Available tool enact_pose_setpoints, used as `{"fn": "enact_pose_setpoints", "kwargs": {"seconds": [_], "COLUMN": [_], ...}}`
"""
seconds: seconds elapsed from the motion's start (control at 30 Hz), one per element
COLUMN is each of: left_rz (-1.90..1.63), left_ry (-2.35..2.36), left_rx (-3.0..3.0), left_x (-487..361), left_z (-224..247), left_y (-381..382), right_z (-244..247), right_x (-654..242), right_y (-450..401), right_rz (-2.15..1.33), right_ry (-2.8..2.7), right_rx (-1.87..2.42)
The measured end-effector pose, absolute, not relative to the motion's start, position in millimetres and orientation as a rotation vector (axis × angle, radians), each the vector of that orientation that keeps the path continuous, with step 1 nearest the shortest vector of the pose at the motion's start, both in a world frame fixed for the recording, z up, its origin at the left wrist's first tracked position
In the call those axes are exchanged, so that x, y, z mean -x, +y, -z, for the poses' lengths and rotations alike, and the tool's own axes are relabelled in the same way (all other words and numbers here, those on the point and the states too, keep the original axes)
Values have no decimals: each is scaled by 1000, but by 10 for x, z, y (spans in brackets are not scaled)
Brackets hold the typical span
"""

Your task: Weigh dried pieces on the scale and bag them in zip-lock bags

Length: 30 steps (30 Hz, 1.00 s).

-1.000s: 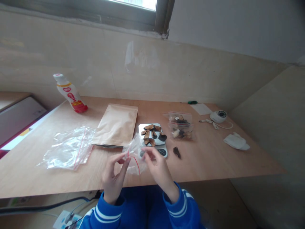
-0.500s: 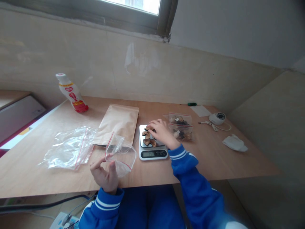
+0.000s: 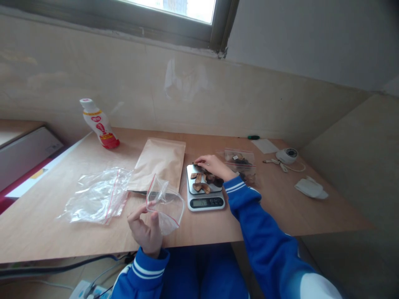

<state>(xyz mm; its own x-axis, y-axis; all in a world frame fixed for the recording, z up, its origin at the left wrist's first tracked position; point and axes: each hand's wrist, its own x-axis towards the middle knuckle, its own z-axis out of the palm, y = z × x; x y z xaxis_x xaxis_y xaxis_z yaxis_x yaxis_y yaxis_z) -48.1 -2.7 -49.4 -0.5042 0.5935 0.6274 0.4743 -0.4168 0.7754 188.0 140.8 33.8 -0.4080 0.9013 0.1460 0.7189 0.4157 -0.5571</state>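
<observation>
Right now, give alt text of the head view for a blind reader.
A person's left hand holds a clear plastic bag with an open, red-edged mouth while the right hand is at dried brown curved pieces on a white digital scale. Left of the scale, a flat brown paper pouch and more clear bags lie on a wooden table.

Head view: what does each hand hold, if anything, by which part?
Left hand: clear bag, by its mouth. Right hand: at the brown pieces; a hold cannot be told.

Free tabletop between right sleeve and white cloth, but clear bag left of scale
</observation>
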Motion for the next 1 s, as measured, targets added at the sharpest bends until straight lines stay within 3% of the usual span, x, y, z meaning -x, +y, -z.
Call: {"fn": "enact_pose_setpoints", "kwargs": {"seconds": [0.17, 0.4, 0.7, 1.0], "left_rz": [-2050, -2037, -2065, -2079], "left_ry": [1637, 1639, 1596, 1611], "left_rx": [-1469, -1451, -1437, -1440], "left_x": [482, 483, 480, 485], "left_z": [492, 490, 497, 519], "left_y": [-27, -29, -21, -8], "right_z": [-274, -253, -286, -338], "right_x": [-1924, -2147, -2351, -2329], "right_y": [1500, 1422, 1256, 1074], "right_rz": [-679, -501, -732, -522], "right_ry": [-2160, -2164, -2106, -1970], "right_rx": [1443, 1477, 1623, 1687]}}
